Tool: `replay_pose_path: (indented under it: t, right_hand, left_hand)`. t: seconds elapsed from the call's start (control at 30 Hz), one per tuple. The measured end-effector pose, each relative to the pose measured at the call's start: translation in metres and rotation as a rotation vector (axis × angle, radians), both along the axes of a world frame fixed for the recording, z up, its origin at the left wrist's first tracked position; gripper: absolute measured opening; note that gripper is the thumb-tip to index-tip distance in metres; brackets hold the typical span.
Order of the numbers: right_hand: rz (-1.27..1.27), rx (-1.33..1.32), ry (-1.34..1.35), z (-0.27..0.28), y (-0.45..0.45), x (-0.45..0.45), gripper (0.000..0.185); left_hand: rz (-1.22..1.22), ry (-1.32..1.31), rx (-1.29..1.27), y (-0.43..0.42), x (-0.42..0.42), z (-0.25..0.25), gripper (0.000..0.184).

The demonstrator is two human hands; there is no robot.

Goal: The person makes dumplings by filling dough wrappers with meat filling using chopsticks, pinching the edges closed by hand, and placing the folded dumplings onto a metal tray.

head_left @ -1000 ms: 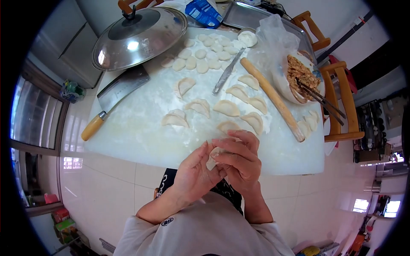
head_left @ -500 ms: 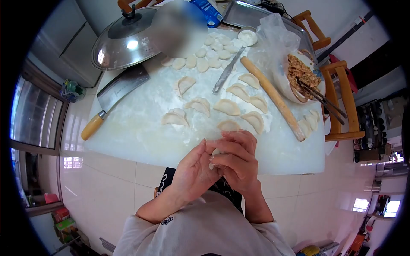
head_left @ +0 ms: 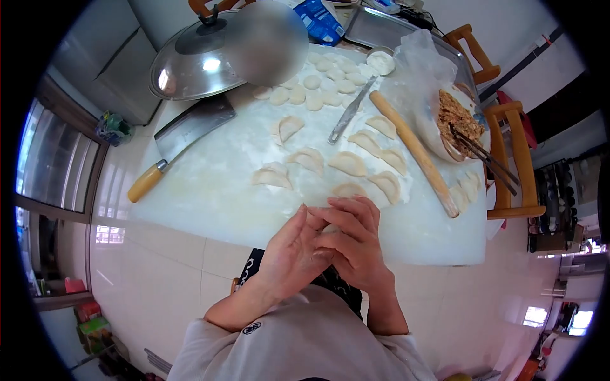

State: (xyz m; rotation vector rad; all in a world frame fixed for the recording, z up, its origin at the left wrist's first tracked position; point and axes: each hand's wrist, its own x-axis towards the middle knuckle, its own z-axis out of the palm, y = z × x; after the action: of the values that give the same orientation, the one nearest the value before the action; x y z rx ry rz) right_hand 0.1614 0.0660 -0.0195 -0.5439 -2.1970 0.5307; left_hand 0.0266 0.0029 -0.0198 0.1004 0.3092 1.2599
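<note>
Close together at the table's near edge, my left hand [head_left: 289, 251] and my right hand [head_left: 356, 244] meet with curled fingers. Between them the held piece is hidden now; no dough shows clearly past the fingers. Just beyond my fingertips lies a folded dumpling [head_left: 349, 190]. More dumplings, such as one at the centre [head_left: 347, 163] and one to the left [head_left: 272, 175], rest on the floured white board [head_left: 210, 203]. Several small dough pieces [head_left: 312, 82] lie farther back.
A cleaver [head_left: 194, 130] lies at left near a large metal lid [head_left: 203, 57]. On the right are a rolling pin [head_left: 416, 152], a metal spoon-like tool [head_left: 351, 111], a bowl of filling [head_left: 456, 117] with chopsticks [head_left: 486, 159], and a wooden chair [head_left: 518, 159].
The dough seen between my fingers earlier is now covered by them. The view has shifted slightly, so table items appear farther right and lower. A blurred patch covers part of the lid.
</note>
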Motion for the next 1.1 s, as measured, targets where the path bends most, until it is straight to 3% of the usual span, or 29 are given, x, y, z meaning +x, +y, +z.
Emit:
replay_pose_path:
  t: [0.23,0.3,0.33,0.4,0.47,0.5,0.57,0.67,0.7,0.77,0.8,0.87,1.0,1.1]
  right_hand:
    - [0.058,-0.007,0.022,-0.001,0.002,0.003,0.015]
    - [0.004,-0.173,0.190,0.002,0.000,0.001,0.023]
    - [0.006,-0.167,0.188,0.002,-0.001,0.002,0.023]
    - [-0.051,-0.419,0.347,-0.002,-0.002,0.006,0.028]
    - [-0.043,-0.414,0.339,-0.005,0.000,0.008,0.027]
    - [-0.037,-0.414,0.332,-0.005,0.000,0.009,0.027]
    - [-0.040,-0.383,0.313,-0.004,-0.002,0.009,0.026]
    - [-0.007,-0.345,0.286,-0.008,-0.005,0.011,0.022]
    - [0.029,-0.340,0.278,-0.010,-0.006,0.011,0.020]
    - [0.032,-0.336,0.252,-0.009,-0.009,0.010,0.020]
    - [0.037,-0.336,0.227,-0.009,-0.010,0.009,0.019]
    - [0.051,-0.308,0.174,-0.007,-0.010,0.007,0.019]
    - [0.051,-0.279,0.098,-0.005,-0.010,0.004,0.014]
    - [0.054,-0.261,0.085,-0.005,-0.009,0.004,0.020]
  left_hand:
    - [-0.011,0.046,0.029,-0.005,0.000,-0.008,0.055]
    - [-0.019,0.052,0.080,-0.004,0.000,-0.008,0.057]
    - [-0.022,0.135,0.131,-0.002,-0.001,-0.003,0.053]
    - [-0.023,0.217,0.186,-0.003,-0.003,0.005,0.052]
    - [0.044,0.607,0.186,-0.009,-0.011,0.011,0.051]
    - [0.044,0.604,0.191,-0.010,-0.017,0.013,0.051]
    - [0.155,0.793,0.203,-0.010,-0.035,0.016,0.041]
    - [0.489,0.790,0.201,-0.007,-0.063,0.015,0.033]
    - [0.489,0.786,0.207,-0.004,-0.072,0.015,0.033]
    - [0.767,1.090,0.062,0.002,-0.090,0.014,0.032]
    - [0.771,1.086,0.069,0.005,-0.100,0.007,0.032]
    - [0.835,1.470,0.115,0.014,-0.117,-0.012,0.030]
    - [0.726,1.386,0.083,0.014,-0.112,-0.013,0.031]
    - [0.769,1.415,0.133,0.015,-0.108,-0.015,0.035]
